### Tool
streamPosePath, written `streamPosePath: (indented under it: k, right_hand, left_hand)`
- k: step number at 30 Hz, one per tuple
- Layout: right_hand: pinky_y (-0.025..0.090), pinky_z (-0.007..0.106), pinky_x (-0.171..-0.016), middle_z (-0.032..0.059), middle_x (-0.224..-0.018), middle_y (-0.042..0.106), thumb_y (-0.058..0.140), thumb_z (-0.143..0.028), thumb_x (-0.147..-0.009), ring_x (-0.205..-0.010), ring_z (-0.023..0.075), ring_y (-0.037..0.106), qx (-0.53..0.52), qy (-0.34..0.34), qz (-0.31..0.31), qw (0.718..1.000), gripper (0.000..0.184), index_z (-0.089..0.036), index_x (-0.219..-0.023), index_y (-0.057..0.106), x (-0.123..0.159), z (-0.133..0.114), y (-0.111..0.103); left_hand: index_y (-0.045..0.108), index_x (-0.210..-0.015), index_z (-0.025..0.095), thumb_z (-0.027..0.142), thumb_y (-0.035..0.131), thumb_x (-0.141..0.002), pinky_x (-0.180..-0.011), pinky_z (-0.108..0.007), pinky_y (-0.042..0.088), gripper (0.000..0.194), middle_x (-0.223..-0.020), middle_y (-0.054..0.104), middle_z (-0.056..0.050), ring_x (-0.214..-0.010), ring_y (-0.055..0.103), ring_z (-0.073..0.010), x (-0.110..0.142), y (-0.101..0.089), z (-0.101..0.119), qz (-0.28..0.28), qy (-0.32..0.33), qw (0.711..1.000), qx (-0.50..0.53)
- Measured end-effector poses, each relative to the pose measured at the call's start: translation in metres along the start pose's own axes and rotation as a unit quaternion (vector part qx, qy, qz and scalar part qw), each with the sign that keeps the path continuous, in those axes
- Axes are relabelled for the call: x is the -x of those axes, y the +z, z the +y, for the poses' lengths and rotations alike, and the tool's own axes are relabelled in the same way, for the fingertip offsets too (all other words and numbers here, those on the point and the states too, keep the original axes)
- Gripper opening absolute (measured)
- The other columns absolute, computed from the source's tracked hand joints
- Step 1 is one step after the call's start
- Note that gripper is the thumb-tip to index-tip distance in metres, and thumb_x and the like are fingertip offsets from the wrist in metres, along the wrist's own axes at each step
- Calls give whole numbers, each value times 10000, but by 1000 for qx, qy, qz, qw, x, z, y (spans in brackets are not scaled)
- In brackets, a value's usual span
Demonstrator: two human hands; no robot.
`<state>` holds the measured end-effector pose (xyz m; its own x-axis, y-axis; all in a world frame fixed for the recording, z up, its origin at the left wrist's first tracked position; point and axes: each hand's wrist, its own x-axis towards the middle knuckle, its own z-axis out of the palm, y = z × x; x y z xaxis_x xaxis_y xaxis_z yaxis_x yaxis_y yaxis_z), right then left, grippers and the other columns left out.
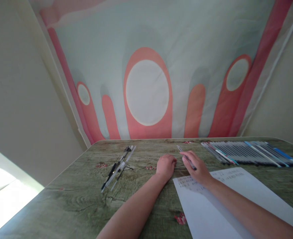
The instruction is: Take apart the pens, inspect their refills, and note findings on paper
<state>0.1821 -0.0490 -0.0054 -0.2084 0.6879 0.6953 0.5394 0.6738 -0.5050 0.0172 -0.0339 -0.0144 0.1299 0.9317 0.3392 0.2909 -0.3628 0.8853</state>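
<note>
In the head view my right hand [195, 166] holds a slim pen [192, 164] with a clear barrel and a dark end. Its thin tip points away from me, raised off the sheet. Beneath that wrist lies a white sheet of paper [201, 212] with rows of small handwritten marks near its far edge. My left hand [165, 167] rests on the table to the left of the paper, its fingers curled in. Whatever it may hold is hidden.
Loose pen parts [117, 171], clear tubes and black pieces among them, lie left of my left hand. Several pens [241, 153] are lined up side by side at the far right. The wood-patterned tabletop [77, 199] ends at a pink and grey patterned backdrop [158, 132].
</note>
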Motion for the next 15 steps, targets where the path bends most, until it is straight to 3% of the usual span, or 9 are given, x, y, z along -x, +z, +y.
streamPosePath:
  k: [3,9,15]
  right_hand:
    - [463,304,-737,59,-927,552,376,-281,-851,-847,181,552,0,-7,3,1000,248,-221,-1060,494,0,0,0]
    - [476,291,-725,58,-936,560,387,-275,-840,-828,173,571,2,-41,-37,998,285,-219,-1102,485,0,-5,-3]
    - [475,296,-758,80,-1032,567,370,-230,-834,-898,178,568,10,-118,-94,989,342,-206,-1160,470,1,-10,-7]
  left_hand:
    - [629,-645,235,74,610,-622,-913,-313,299,164,-703,576,-35,-817,512,-202,0,-1,0,33,-18,999,38]
    - [613,-915,218,138,584,-694,-797,-254,390,237,-827,572,-33,-707,546,-132,-9,-4,-1,132,-37,974,180]
    - [548,-872,162,175,538,-752,-724,-274,455,121,-775,581,-38,-743,608,-146,-22,-5,-13,184,-114,933,287]
